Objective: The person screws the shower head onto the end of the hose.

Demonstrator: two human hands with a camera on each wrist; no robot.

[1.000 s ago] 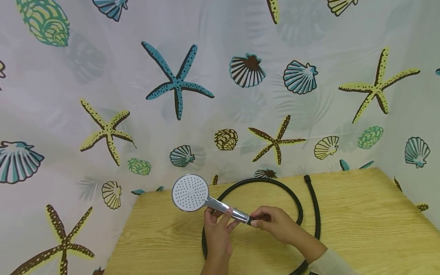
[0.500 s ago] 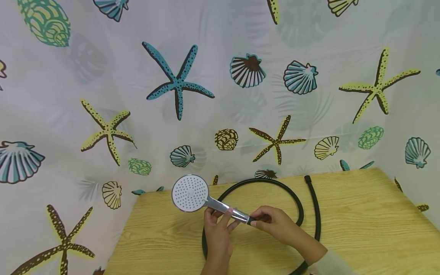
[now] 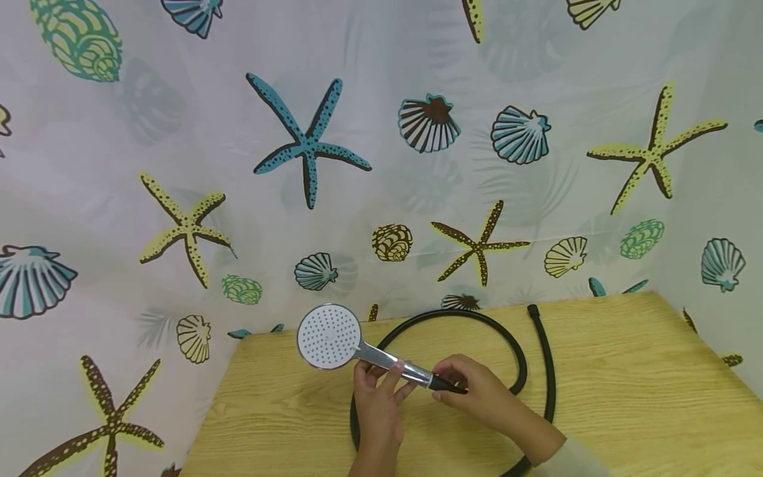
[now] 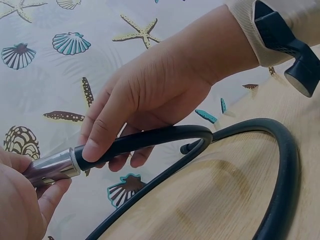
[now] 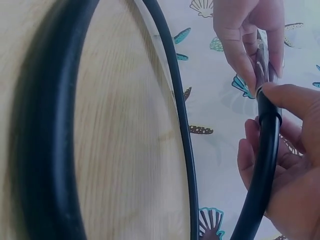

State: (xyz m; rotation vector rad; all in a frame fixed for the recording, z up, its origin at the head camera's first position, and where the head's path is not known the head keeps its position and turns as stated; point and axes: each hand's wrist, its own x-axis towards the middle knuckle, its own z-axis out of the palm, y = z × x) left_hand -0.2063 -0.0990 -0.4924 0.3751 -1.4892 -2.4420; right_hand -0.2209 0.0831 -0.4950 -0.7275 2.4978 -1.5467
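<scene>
A shower head (image 3: pixel 329 336) with a white dotted face and chrome handle is held up over the table, tilted, its face toward the head camera. My left hand (image 3: pixel 378 407) grips the handle (image 3: pixel 411 372) from below with thumb and fingers. The black hose (image 3: pixel 447 384) meets the handle's lower end. With thumb and fingers, my right hand (image 3: pixel 479 396) holds the hose's end just beside that joint. In the left wrist view, the right thumb lies on the black connector (image 4: pixel 86 156) against the chrome end. Whether threads are engaged inside is hidden.
The rest of the hose (image 3: pixel 521 371) loops across the wooden table (image 3: pixel 626 371). Its other end fitting (image 3: pixel 533 310) lies near the back edge. A curtain (image 3: pixel 381 165) printed with shells and starfish hangs behind and at both sides.
My right thumb and fingers have shifted and loosened slightly, so more of the black hose end shows beside the handle. The left hand and shower head have stayed nearly still.
</scene>
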